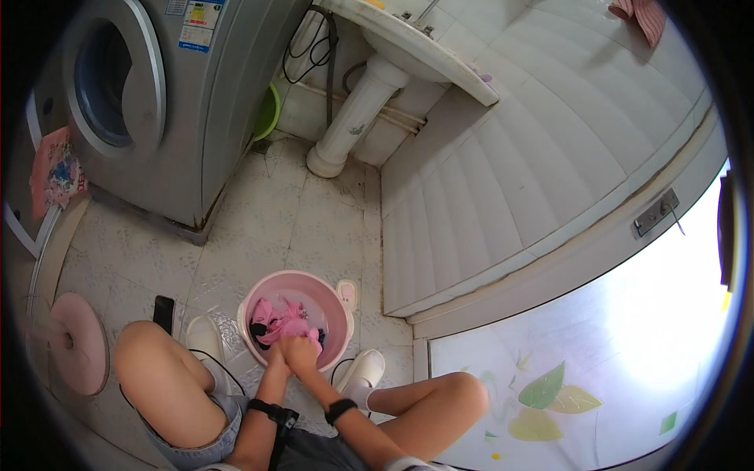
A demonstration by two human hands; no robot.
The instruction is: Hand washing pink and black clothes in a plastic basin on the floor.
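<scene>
A pink plastic basin (337, 294) with soapy-looking water stands on the floor between my feet. Wet pink cloth (288, 325) with black parts is bunched inside it. My left hand (278, 357) and my right hand (300, 354) are close together over the basin's near side, both closed on the pink cloth. The fingers are partly hidden by the backs of the hands. Against the basin's right rim is a small white and pink soap dish (348, 294).
A black phone (164, 314) lies on the tiles near my left knee, with a round pink disc-shaped object (79, 344) farther left. Around stand a grey front-loading washing machine (177, 106), a green basin (270, 112), a pedestal sink (359, 115) and a leaf-patterned door (471, 424).
</scene>
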